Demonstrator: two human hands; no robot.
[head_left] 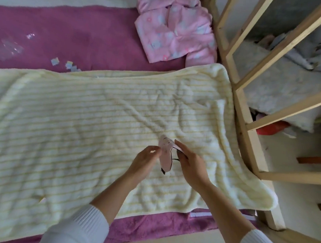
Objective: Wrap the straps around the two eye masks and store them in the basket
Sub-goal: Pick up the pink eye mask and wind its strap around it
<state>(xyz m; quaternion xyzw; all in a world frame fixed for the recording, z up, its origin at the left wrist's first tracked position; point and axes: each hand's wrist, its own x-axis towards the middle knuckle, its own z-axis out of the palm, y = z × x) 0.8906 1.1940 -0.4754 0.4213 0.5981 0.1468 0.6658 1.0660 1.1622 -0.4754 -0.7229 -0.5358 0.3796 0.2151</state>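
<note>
A pink eye mask with a dark edge is folded and held upright above the cream striped blanket. My left hand pinches its left side with the fingertips. My right hand grips its right side, and a thin black strap shows between mask and palm. Only this one mask is visible; no basket is in view.
Folded pink pyjamas lie at the far right of the purple bed cover. Small paper bits and clear wrappers lie at the far left. A wooden bed frame and ladder stand on the right, with clutter behind.
</note>
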